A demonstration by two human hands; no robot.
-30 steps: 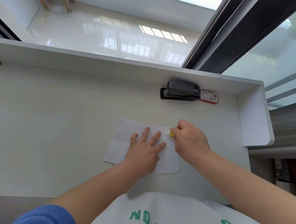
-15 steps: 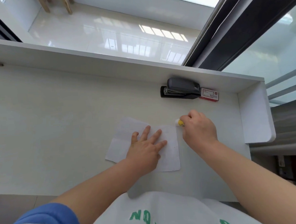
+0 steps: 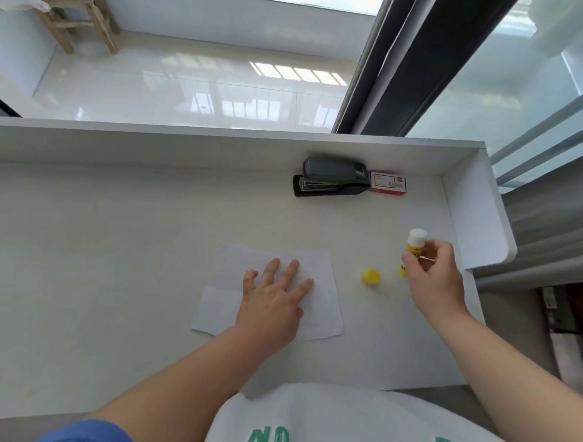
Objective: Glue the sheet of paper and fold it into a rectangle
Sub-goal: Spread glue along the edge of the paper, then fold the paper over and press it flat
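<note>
A creased white sheet of paper (image 3: pixel 320 280) lies flat on the white desk (image 3: pixel 116 263). My left hand (image 3: pixel 274 299) rests palm down on the middle of the sheet, fingers spread. To the right of the paper, my right hand (image 3: pixel 433 274) holds a small glue stick (image 3: pixel 415 241) upright, its white tip exposed at the top. The stick's yellow cap (image 3: pixel 370 276) sits on the desk between the paper and my right hand.
A black stapler (image 3: pixel 332 181) and a red-and-white staple box (image 3: pixel 388 182) lie against the desk's back wall. A raised white side panel (image 3: pixel 475 218) closes the desk on the right. Beyond the desk is a glossy tiled floor with a wooden stool (image 3: pixel 77 22).
My right hand has left the paper's top right corner and moved right with the glue stick, which now stands upright. My left hand has stayed on the sheet.
</note>
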